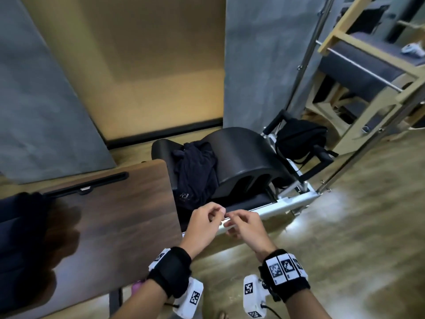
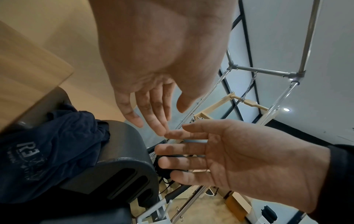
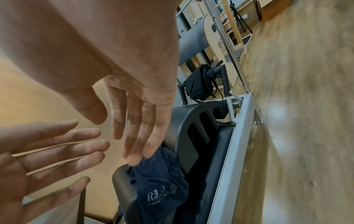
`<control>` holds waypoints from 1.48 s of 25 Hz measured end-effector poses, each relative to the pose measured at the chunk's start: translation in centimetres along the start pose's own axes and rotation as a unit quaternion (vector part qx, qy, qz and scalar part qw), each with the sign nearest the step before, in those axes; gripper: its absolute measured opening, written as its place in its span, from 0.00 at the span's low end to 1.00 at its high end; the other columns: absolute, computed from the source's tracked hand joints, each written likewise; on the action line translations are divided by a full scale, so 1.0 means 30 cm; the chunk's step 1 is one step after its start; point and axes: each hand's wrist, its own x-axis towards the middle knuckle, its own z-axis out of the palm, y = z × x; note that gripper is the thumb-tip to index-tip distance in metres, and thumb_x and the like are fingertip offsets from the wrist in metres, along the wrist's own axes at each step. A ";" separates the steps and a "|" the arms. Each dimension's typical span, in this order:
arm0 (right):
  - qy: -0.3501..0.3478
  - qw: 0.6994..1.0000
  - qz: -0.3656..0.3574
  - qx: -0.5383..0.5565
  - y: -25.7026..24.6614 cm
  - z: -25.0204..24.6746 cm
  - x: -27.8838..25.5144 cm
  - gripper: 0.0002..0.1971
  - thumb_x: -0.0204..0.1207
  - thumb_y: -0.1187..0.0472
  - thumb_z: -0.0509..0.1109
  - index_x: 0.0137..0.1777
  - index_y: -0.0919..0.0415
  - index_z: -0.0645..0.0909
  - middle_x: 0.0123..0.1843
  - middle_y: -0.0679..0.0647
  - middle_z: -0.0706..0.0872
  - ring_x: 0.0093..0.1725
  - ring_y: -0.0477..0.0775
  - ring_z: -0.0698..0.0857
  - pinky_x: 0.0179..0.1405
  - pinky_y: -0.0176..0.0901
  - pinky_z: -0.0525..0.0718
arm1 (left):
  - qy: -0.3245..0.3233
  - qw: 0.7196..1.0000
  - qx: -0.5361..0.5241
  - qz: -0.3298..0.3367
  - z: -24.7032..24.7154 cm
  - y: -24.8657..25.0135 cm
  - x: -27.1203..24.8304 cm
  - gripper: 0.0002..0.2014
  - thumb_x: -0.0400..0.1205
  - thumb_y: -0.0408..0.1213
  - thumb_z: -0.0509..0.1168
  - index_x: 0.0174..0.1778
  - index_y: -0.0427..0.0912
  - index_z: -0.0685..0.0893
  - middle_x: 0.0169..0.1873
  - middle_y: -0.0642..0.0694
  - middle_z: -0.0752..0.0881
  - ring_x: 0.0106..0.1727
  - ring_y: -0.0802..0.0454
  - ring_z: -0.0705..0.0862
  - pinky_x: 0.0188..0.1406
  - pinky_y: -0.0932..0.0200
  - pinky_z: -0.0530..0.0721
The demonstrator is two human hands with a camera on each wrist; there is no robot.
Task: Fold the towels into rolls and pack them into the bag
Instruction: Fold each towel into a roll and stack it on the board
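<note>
At the far left of the head view, a dark bundle (image 1: 16, 229) on the wooden table (image 1: 119, 203) was cut off by the frame edge and could not be identified. Past the table's right edge, the navy towel (image 1: 195, 173) lay crumpled against the black arc barrel (image 1: 243, 155), with the black bag (image 1: 299, 141) beyond. The left hand (image 1: 204, 221) and right hand (image 1: 245, 227) hovered fingertip to fingertip, fingers relaxed, holding nothing.

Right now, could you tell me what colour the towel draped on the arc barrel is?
Dark navy blue, with pale printed lettering; the towel shows best in the right wrist view.
</note>
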 end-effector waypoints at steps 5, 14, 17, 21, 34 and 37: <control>-0.024 1.000 0.018 -0.007 -0.057 -0.060 0.216 0.10 0.89 0.60 0.69 0.55 0.63 0.90 0.49 0.68 0.94 0.39 0.57 0.91 0.37 0.45 0.79 | 0.064 0.996 -0.043 -0.054 0.076 -0.044 0.277 0.07 0.88 0.33 0.69 0.47 0.44 0.90 0.41 0.46 0.94 0.45 0.49 0.93 0.55 0.48 0.91; -0.035 0.991 0.094 -0.086 -0.190 -0.156 0.827 0.08 0.88 0.63 0.69 0.55 0.66 0.88 0.47 0.68 0.94 0.39 0.61 0.90 0.38 0.45 0.81 | 0.116 0.967 0.017 -0.227 0.092 -0.258 0.960 0.07 0.87 0.34 0.68 0.53 0.35 0.91 0.54 0.37 0.90 0.55 0.40 0.90 0.63 0.51 0.85; -0.052 0.986 0.125 -0.097 -0.216 -0.138 1.005 0.09 0.89 0.65 0.67 0.56 0.68 0.87 0.45 0.66 0.92 0.39 0.62 0.88 0.36 0.45 0.82 | 0.147 0.940 0.039 -0.307 0.026 -0.367 1.086 0.11 0.89 0.36 0.68 0.64 0.33 0.87 0.74 0.36 0.74 0.59 0.41 0.85 0.65 0.62 0.78; -0.095 0.975 0.159 -0.122 -0.231 -0.082 1.188 0.09 0.90 0.65 0.65 0.58 0.65 0.87 0.43 0.63 0.92 0.38 0.60 0.88 0.36 0.44 0.84 | 0.166 0.887 0.077 -0.424 -0.051 -0.488 1.156 0.21 0.90 0.37 0.65 0.79 0.35 0.78 0.87 0.34 0.57 0.75 0.29 0.79 0.78 0.48 0.76; -0.150 0.964 0.155 -0.158 -0.286 0.001 1.268 0.10 0.89 0.61 0.66 0.59 0.61 0.88 0.50 0.66 0.94 0.42 0.58 0.90 0.44 0.50 0.90 | 0.234 0.904 0.026 -0.358 -0.030 -0.358 1.177 0.09 0.88 0.43 0.68 0.45 0.45 0.81 0.51 0.46 0.86 0.61 0.45 0.82 0.71 0.44 0.75; -0.186 0.965 0.088 -0.162 -0.339 0.027 1.204 0.12 0.87 0.63 0.69 0.66 0.51 0.87 0.60 0.57 0.92 0.56 0.54 0.90 0.56 0.58 0.92 | 0.246 0.935 -0.061 -0.249 -0.017 -0.236 1.112 0.09 0.91 0.47 0.61 0.45 0.53 0.74 0.39 0.55 0.82 0.48 0.53 0.79 0.61 0.41 0.76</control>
